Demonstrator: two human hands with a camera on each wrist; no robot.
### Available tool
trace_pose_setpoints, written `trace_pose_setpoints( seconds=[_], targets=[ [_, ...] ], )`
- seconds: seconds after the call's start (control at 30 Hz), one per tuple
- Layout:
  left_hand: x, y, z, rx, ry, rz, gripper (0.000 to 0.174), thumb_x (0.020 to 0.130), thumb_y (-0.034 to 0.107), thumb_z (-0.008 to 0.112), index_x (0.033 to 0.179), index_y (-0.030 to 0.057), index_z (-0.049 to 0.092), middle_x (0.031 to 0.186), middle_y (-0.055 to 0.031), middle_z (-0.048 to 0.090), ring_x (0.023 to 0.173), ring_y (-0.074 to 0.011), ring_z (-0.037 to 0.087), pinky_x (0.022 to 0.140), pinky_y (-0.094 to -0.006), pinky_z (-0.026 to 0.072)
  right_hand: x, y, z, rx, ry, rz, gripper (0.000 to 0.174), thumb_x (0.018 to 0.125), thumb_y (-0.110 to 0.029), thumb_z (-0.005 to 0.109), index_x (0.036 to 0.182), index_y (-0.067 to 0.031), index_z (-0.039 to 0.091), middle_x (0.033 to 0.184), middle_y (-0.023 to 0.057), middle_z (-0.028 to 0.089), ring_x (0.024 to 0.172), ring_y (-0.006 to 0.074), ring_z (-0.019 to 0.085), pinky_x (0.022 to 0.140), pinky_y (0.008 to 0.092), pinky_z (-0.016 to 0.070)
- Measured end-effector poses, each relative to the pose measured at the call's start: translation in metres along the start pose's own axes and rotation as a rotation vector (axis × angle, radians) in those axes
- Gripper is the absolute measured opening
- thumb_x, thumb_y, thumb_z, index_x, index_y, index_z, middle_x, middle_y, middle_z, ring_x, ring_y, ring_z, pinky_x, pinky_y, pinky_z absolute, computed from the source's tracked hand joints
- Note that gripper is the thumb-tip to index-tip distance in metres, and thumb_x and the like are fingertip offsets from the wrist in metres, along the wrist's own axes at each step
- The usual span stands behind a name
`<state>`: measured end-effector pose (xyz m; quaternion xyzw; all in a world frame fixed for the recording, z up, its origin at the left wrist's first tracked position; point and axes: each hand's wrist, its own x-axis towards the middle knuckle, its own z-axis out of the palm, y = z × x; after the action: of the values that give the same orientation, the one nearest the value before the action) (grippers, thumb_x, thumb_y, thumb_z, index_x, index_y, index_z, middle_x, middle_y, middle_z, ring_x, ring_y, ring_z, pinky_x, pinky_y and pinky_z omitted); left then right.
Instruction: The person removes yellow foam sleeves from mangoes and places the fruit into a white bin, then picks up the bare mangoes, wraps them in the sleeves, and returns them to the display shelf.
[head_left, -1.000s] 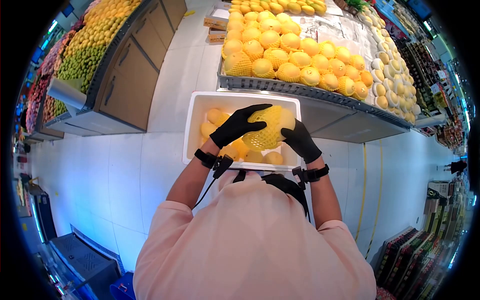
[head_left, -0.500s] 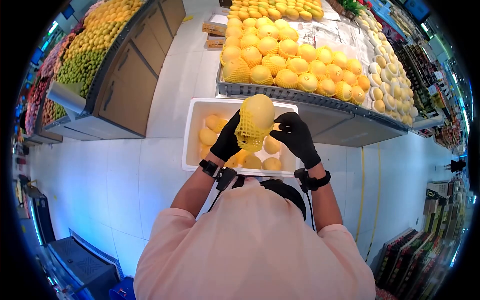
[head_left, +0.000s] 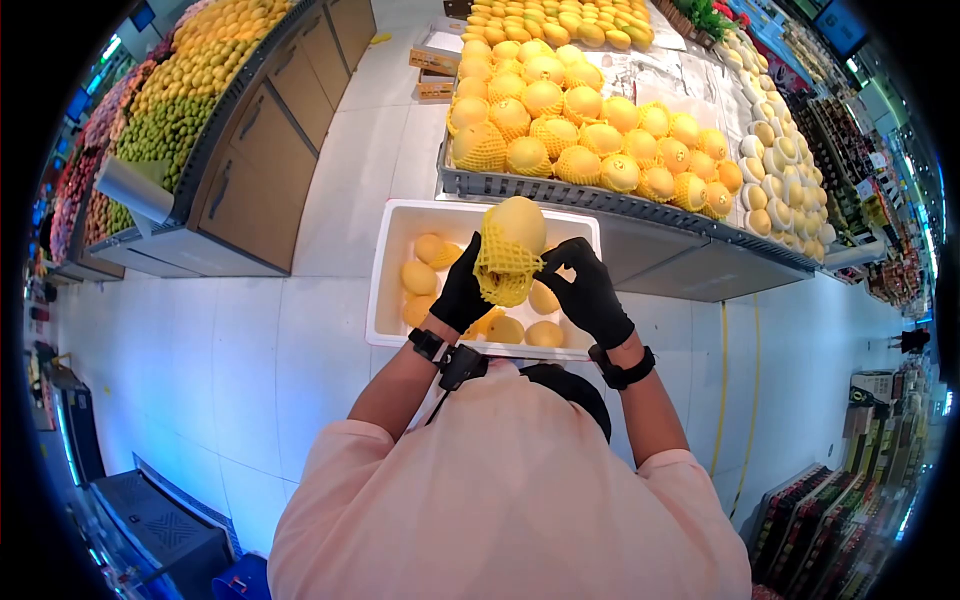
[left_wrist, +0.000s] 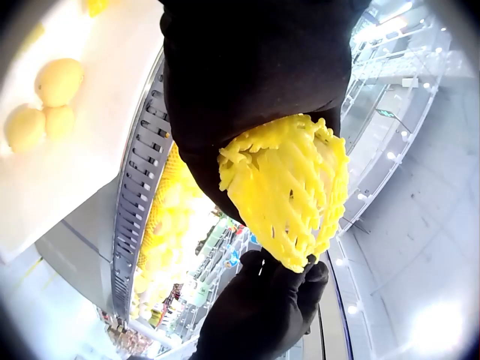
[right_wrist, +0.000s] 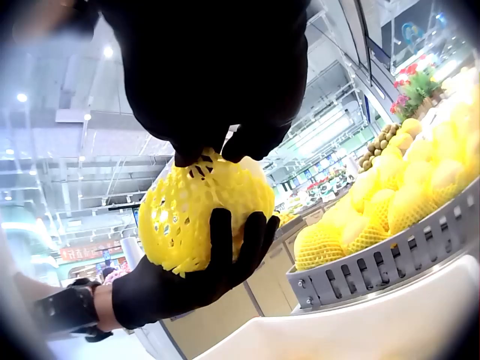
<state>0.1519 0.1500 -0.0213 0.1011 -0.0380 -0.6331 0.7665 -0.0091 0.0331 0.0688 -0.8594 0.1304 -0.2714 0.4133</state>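
A large yellow fruit (head_left: 522,222) is held above the white box, its lower part in a yellow foam net (head_left: 505,268). My black-gloved left hand (head_left: 463,292) grips it from the left side; in the right wrist view the left fingers (right_wrist: 238,244) curl round the netted fruit (right_wrist: 180,217). My right hand (head_left: 590,295), also gloved, pinches the edge of the net at the right. The left wrist view has the right hand (left_wrist: 262,307) with its fingertips at the end of the net (left_wrist: 289,191).
Below the hands, the white box (head_left: 384,270) contains several yellow fruits (head_left: 418,277). Beyond it stands a display with a grey slatted edge (head_left: 600,193), piled with netted fruit (head_left: 600,138). Another fruit stand (head_left: 250,170) is at the left.
The fruit has been turned more upright, with its bare end away from the body. The right hand came off it, then moved in to pinch the net's edge.
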Motion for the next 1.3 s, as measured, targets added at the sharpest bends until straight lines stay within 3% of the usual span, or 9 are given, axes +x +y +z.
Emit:
trace_pose_setpoints(
  seconds=[0.17, 0.33, 0.43, 0.5, 0.77, 0.97, 1.03, 1.13, 1.3],
  targets=[
    [-0.002, 0.001, -0.002, 0.007, -0.007, -0.043, 0.052, 0.101, 0.042, 0.038, 0.138, 0.0056, 0.038, 0.133, -0.0121, 0.049, 0.121, -0.0258, 0.05, 0.103, -0.0411, 0.0422, 0.011, -0.007, -0.001, 0.041, 0.164, 0.097, 0.023, 0.074, -0.003, 0.076, 0.092, -0.0044, 0.062, 0.087, 0.0029, 0.062, 0.079, 0.0123, 0.058, 0.072, 0.027, 0.0478],
    [-0.004, 0.005, -0.001, 0.038, 0.0, 0.011, 0.051, 0.1, 0.038, 0.042, 0.14, 0.0066, 0.036, 0.136, -0.012, 0.047, 0.126, -0.0261, 0.046, 0.105, -0.0424, 0.0399, 0.018, 0.008, -0.014, 0.413, 0.035, 0.356, 0.057, 0.078, 0.004, 0.07, 0.129, -0.0046, 0.045, 0.121, 0.009, 0.053, 0.091, 0.0158, 0.061, 0.08, 0.0277, 0.0531],
    [-0.005, 0.004, 0.013, 0.249, -0.023, 0.145, 0.058, 0.095, 0.037, 0.052, 0.141, 0.007, 0.034, 0.135, -0.0119, 0.047, 0.127, -0.0256, 0.045, 0.106, -0.0419, 0.0394, 0.015, 0.015, -0.025, 1.005, -0.075, 0.61, 0.059, 0.086, -0.007, 0.065, 0.137, -0.0079, 0.036, 0.123, 0.0126, 0.05, 0.107, 0.0237, 0.059, 0.085, 0.0359, 0.0555],
    [-0.003, 0.004, 0.027, 0.294, -0.061, 0.168, 0.063, 0.09, 0.033, 0.061, 0.141, 0.0065, 0.035, 0.135, -0.0113, 0.047, 0.127, -0.0241, 0.045, 0.106, -0.0402, 0.039, 0.015, 0.017, -0.018, 0.917, -0.247, 0.551, 0.061, 0.09, -0.017, 0.064, 0.14, -0.0072, 0.031, 0.125, 0.013, 0.05, 0.108, 0.0255, 0.059, 0.088, 0.0404, 0.055],
    [0.008, 0.022, 0.058, 1.182, -0.032, 0.258, 0.064, 0.085, 0.014, 0.067, 0.141, 0.0026, 0.037, 0.134, -0.0105, 0.049, 0.128, -0.0201, 0.043, 0.103, -0.0323, 0.04, 0.017, 0.02, -0.002, 1.162, -0.08, 0.495, 0.054, 0.09, -0.021, 0.064, 0.135, -0.0044, 0.041, 0.124, 0.0091, 0.054, 0.115, 0.0219, 0.054, 0.092, 0.0364, 0.0505],
    [0.003, 0.025, 0.036, 1.02, -0.063, 0.318, 0.086, 0.076, -0.007, 0.064, 0.149, 0.0123, 0.022, 0.149, -0.009, 0.028, 0.132, -0.0237, 0.038, 0.095, -0.0331, 0.0497, 0.022, 0.035, -0.01, 1.534, 0.112, 0.56, 0.052, 0.092, -0.025, 0.062, 0.134, -0.0041, 0.041, 0.124, 0.0108, 0.055, 0.115, 0.0252, 0.055, 0.095, 0.0422, 0.0481],
    [-0.008, 0.006, 0.069, 1.043, -0.031, 0.22, 0.105, 0.066, -0.008, 0.077, 0.15, 0.016, 0.019, 0.153, -0.0075, 0.021, 0.134, -0.024, 0.035, 0.094, -0.0334, 0.0514, 0.022, 0.036, -0.01, 1.444, 0.151, 0.525, 0.049, 0.091, -0.026, 0.063, 0.13, -0.0045, 0.044, 0.122, 0.0115, 0.055, 0.114, 0.0256, 0.056, 0.093, 0.0424, 0.0496],
    [0.01, -0.015, 0.052, 1.499, 0.036, 0.685, 0.081, 0.071, -0.003, 0.077, 0.14, 0.0089, 0.037, 0.14, -0.0107, 0.042, 0.125, -0.0205, 0.046, 0.093, -0.0332, 0.0506, 0.022, 0.028, -0.005, 1.302, 0.198, 0.503, 0.047, 0.09, -0.027, 0.064, 0.127, -0.0044, 0.045, 0.12, 0.0125, 0.056, 0.112, 0.0267, 0.057, 0.09, 0.0426, 0.0522],
    [0.017, -0.013, 0.035, 1.284, 0.165, 0.727, 0.037, 0.077, 0.0, 0.073, 0.111, 0.0021, 0.06, 0.112, -0.0093, 0.063, 0.105, -0.0184, 0.059, 0.092, -0.0318, 0.0489, 0.02, 0.014, -0.009, 1.265, 0.2, 0.537, 0.046, 0.09, -0.025, 0.065, 0.126, -0.0041, 0.045, 0.118, 0.0135, 0.056, 0.109, 0.0274, 0.059, 0.085, 0.0426, 0.0557]
  ],
)
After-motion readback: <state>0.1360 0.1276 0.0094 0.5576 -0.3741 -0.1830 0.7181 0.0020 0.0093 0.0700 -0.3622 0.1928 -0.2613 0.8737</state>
